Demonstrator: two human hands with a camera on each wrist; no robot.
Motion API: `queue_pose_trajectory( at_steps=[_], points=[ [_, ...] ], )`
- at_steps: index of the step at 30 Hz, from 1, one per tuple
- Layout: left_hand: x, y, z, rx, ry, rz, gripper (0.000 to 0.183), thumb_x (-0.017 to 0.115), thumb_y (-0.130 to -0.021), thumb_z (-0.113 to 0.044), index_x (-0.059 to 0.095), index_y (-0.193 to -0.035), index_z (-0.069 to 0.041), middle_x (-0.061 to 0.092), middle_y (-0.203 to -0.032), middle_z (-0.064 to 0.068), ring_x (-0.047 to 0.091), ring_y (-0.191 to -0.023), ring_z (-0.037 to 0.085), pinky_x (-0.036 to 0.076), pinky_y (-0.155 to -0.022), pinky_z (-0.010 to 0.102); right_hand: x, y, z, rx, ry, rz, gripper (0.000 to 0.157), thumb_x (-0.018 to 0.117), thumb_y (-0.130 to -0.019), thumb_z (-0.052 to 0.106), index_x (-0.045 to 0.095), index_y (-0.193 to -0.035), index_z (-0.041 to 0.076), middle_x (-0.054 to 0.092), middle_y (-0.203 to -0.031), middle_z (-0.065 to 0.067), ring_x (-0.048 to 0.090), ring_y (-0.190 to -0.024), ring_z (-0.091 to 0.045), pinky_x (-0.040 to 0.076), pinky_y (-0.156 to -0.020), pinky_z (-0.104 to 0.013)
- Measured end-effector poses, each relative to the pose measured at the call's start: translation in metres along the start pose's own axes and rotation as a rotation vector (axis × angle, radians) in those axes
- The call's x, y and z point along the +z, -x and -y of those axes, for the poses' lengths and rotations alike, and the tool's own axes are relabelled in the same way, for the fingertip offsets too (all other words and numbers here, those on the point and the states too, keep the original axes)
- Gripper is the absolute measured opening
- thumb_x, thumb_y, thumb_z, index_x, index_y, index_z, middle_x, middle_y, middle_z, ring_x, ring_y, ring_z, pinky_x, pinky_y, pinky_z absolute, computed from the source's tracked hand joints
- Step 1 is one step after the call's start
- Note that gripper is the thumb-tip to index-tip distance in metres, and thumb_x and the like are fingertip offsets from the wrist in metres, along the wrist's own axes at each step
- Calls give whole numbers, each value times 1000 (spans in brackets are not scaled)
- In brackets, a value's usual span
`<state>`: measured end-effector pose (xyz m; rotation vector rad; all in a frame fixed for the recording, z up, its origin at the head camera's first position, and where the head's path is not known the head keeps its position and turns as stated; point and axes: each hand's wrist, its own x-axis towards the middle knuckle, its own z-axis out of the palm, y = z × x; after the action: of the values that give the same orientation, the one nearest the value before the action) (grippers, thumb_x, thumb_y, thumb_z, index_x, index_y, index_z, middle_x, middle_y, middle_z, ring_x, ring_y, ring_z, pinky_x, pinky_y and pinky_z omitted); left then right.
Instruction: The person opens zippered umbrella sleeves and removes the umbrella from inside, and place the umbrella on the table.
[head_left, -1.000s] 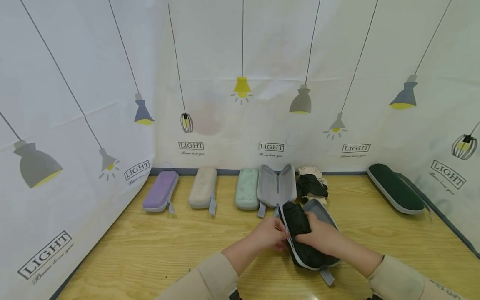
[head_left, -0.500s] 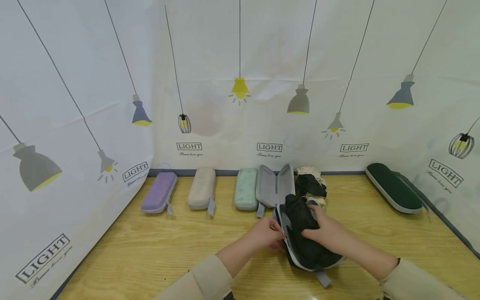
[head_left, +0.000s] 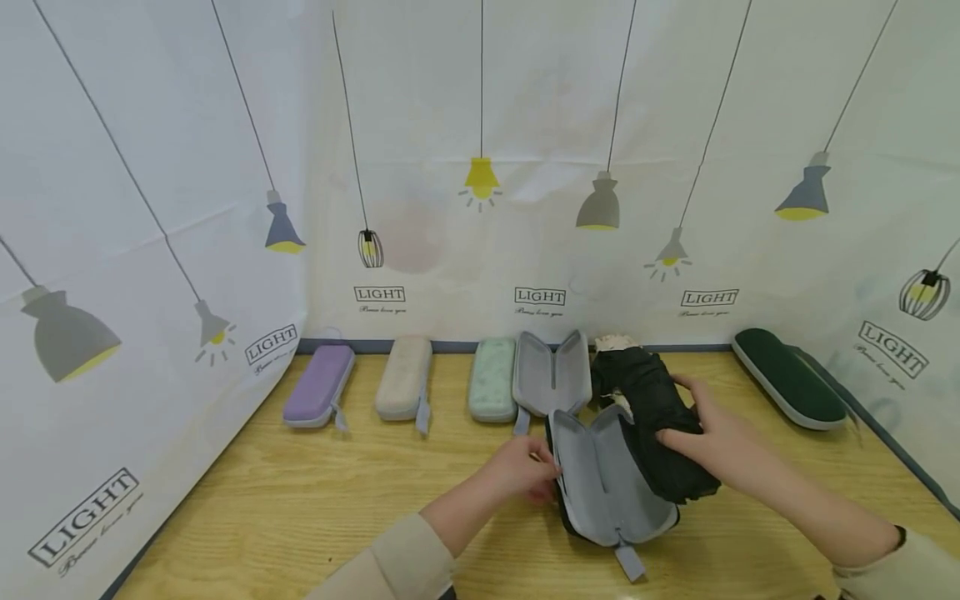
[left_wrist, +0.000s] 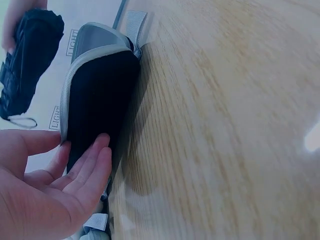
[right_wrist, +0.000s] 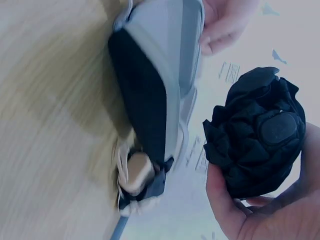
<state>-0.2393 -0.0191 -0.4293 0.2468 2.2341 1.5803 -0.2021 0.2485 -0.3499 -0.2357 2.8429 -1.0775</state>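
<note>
My right hand [head_left: 708, 433] grips a folded black umbrella [head_left: 660, 425], which is tilted and held over the right side of an opened black zip case [head_left: 611, 492] with a grey lining. In the right wrist view the bunched cloth and the dark end of the umbrella [right_wrist: 255, 135] face the camera. My left hand [head_left: 521, 471] holds the case's left edge; in the left wrist view its fingers [left_wrist: 95, 155] lie against the black outer shell [left_wrist: 102, 90]. The inside of the case shows bare grey lining.
Along the back stand a purple case [head_left: 321, 387], a beige case [head_left: 405, 379], a mint case [head_left: 492, 379] and an opened grey-lined case [head_left: 553, 375]. A cream-and-black folded umbrella [right_wrist: 137, 172] lies behind the black case. A dark green case [head_left: 787, 379] rests at the back right.
My right hand has lifted the black umbrella out of the black case and moved it to the right. The case's grey lining is now exposed. My left hand stays at the case's left edge.
</note>
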Motion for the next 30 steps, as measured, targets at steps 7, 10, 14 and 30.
queue_pose_trajectory(
  at_steps=[7, 10, 14, 30],
  points=[
    [-2, 3, -2, 12, 0, 9, 10, 65, -89, 0, 59, -81, 0, 62, -66, 10, 69, -66, 35, 58, -59, 42, -16, 4, -23, 9, 9, -7, 90, 63, -94, 33, 6, -149, -10, 48, -122, -42, 61, -101, -44, 52, -75, -50],
    [-2, 4, -3, 14, 2, 10, 10, 65, -88, 0, 59, -81, 0, 62, -66, 10, 69, -66, 35, 58, -60, 43, -16, 3, -36, 25, 115, -9, 91, 63, -94, 39, 10, -146, -14, 40, -130, -45, 55, -107, -52, 50, -78, -55],
    [-2, 3, -2, 11, 1, 8, 10, 66, -88, 0, 58, -82, -1, 61, -68, 9, 68, -63, 30, 58, -60, 43, -9, -1, -53, 66, 198, 14, 95, 61, -92, 48, 14, -144, -17, 36, -133, -47, 49, -112, -57, 47, -80, -58],
    [-1, 7, -10, 2, -68, 10, 11, 68, -89, -5, 60, -82, -3, 63, -69, 10, 69, -67, 31, 57, -61, 42, 24, -13, -81, 162, 290, 86, 91, 65, -88, 45, 24, -140, -18, 46, -127, -44, 50, -110, -55, 45, -82, -61]
  ],
)
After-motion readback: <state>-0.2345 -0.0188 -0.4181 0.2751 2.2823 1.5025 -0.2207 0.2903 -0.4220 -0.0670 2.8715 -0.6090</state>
